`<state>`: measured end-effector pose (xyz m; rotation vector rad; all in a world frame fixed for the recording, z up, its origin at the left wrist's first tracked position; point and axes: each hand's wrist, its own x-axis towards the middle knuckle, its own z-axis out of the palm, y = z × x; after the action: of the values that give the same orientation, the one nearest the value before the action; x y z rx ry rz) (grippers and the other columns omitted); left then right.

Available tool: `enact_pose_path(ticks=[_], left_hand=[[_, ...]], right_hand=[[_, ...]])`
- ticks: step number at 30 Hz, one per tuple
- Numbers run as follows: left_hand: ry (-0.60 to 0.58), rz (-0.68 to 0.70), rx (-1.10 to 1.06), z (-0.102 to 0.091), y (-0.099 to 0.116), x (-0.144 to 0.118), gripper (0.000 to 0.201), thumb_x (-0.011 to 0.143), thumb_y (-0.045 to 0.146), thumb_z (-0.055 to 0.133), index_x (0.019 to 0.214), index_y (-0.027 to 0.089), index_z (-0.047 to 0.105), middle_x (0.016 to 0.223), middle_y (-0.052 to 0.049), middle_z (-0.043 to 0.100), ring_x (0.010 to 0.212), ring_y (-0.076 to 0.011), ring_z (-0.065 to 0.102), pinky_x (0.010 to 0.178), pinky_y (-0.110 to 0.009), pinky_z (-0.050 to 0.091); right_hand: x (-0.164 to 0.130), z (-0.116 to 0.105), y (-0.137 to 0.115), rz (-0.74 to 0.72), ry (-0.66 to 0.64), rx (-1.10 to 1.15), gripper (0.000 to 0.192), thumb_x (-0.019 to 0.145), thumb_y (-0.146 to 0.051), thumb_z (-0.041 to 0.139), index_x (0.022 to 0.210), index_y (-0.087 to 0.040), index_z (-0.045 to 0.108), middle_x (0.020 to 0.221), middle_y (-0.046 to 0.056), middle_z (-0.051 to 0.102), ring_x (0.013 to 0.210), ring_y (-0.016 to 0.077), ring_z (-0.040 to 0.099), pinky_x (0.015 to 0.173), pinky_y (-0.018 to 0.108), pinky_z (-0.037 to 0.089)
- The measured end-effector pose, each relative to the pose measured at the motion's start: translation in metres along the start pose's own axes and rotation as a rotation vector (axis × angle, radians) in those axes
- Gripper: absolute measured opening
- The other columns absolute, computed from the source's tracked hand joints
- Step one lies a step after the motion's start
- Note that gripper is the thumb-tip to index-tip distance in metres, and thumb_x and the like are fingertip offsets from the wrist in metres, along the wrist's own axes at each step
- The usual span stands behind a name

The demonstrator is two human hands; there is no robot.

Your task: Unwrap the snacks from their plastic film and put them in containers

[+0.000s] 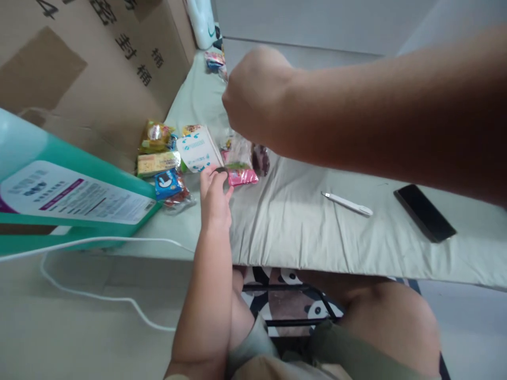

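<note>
The person is reaching the left hand (215, 196) forward onto the pale green sheet (301, 227), fingers loosely spread and lying flat, the fingertips touching the lower edge of a white packet with teal print (198, 149); the hand is gripping nothing. That packet is leaning among a cluster of snack packets near the sheet's left edge: a yellow bar packet (157, 163) and a blue packet (167, 183) just to its left, a pink packet (241, 176) just to its right, and a dark red packet (261, 160) beside that.

The right hand (253, 95) is hanging raised above the cluster, curled into a fist; whether it is holding anything cannot be told, since the fingers are turned away.

A white pen (347, 203) is lying alone toward the sheet's near edge, and a black phone (425, 212) is resting well apart to its right. A cardboard box (99, 68) is standing along the left edge, with a teal box (71, 195) in front of it and a white cable (103, 293) trailing on the floor.
</note>
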<state>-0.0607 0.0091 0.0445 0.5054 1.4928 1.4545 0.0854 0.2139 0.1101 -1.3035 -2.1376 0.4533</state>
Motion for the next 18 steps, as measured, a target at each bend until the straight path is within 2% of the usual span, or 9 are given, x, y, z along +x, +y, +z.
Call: enact_pose_path(ticks=[3,4,6,7,9,11,14,16,18], left_hand=[[0.003,0.061,0.091,0.002,-0.006,0.003,0.036,0.079,0.031,0.064,0.114,0.031,0.061,0.131,-0.006,0.06,0.13,-0.0249,0.059,0.109,-0.045,0.053],[0.042,0.121,0.166,0.002,-0.008,0.005,0.039,0.078,0.029,0.065,0.118,0.031,0.062,0.132,-0.008,0.059,0.131,-0.0266,0.058,0.113,-0.048,0.05],[0.169,0.305,0.365,0.0,-0.01,0.01,0.048,0.075,0.023,0.07,0.123,0.029,0.066,0.139,-0.01,0.053,0.138,-0.0315,0.051,0.122,-0.054,0.04],[0.222,0.409,0.469,0.0,-0.01,0.013,0.052,0.073,0.02,0.073,0.124,0.028,0.068,0.145,-0.011,0.048,0.144,-0.0346,0.045,0.126,-0.056,0.033],[0.252,0.576,0.635,-0.001,-0.008,0.021,0.055,0.069,0.017,0.079,0.123,0.026,0.072,0.155,-0.012,0.039,0.155,-0.0406,0.029,0.131,-0.059,0.018],[0.187,0.631,0.741,0.0,-0.007,0.031,0.047,0.071,0.023,0.082,0.118,0.024,0.076,0.162,-0.011,0.033,0.161,-0.0444,0.014,0.132,-0.062,0.007],[0.143,0.58,0.802,0.004,-0.005,0.046,0.042,0.075,0.028,0.081,0.115,0.017,0.075,0.168,-0.013,0.027,0.163,-0.0458,0.006,0.132,-0.061,0.005],[0.199,0.553,0.787,0.004,-0.003,0.055,0.057,0.073,0.024,0.081,0.126,0.01,0.066,0.17,-0.02,0.022,0.162,-0.0454,0.01,0.134,-0.055,0.009],[0.253,0.569,0.762,0.0,0.001,0.059,0.074,0.074,0.022,0.079,0.139,0.004,0.049,0.17,-0.024,0.021,0.162,-0.0423,0.016,0.135,-0.05,0.011]], right_hand=[[-0.022,-0.037,-0.025,-0.136,-0.193,-0.487,0.058,0.102,-0.059,0.023,0.066,-0.032,0.058,0.091,0.006,0.07,0.146,0.0291,0.05,0.085,0.044,0.061],[-0.034,-0.054,-0.037,-0.191,-0.199,-0.613,0.059,0.103,-0.056,0.024,0.065,-0.028,0.058,0.096,0.006,0.07,0.146,0.032,0.049,0.085,0.047,0.06],[-0.066,-0.087,-0.058,-0.267,-0.242,-0.828,0.043,0.102,-0.041,0.043,0.07,-0.022,0.063,0.111,0.008,0.067,0.139,0.0378,0.054,0.088,0.054,0.058],[-0.086,-0.1,-0.063,-0.239,-0.278,-0.913,0.03,0.099,-0.03,0.053,0.074,-0.02,0.066,0.116,0.011,0.065,0.13,0.0394,0.06,0.087,0.056,0.058],[-0.13,-0.115,-0.056,-0.02,-0.323,-0.949,0.011,0.093,-0.022,0.066,0.087,-0.016,0.072,0.119,0.017,0.063,0.108,0.0377,0.07,0.08,0.055,0.059],[-0.181,-0.115,-0.026,0.181,-0.224,-0.768,0.016,0.088,-0.03,0.076,0.1,-0.019,0.076,0.127,0.019,0.061,0.105,0.037,0.07,0.082,0.055,0.059],[-0.256,-0.1,0.036,0.412,0.15,-0.488,0.018,0.086,-0.034,0.074,0.098,-0.022,0.075,0.136,0.018,0.06,0.107,0.0339,0.07,0.093,0.057,0.058],[-0.296,-0.086,0.07,0.534,0.329,-0.314,0.022,0.086,-0.039,0.071,0.099,-0.021,0.075,0.139,0.019,0.059,0.101,0.0308,0.073,0.09,0.055,0.061],[-0.323,-0.075,0.089,0.595,0.451,-0.201,0.027,0.085,-0.042,0.067,0.101,-0.021,0.074,0.142,0.02,0.056,0.108,0.0318,0.071,0.086,0.053,0.063]])
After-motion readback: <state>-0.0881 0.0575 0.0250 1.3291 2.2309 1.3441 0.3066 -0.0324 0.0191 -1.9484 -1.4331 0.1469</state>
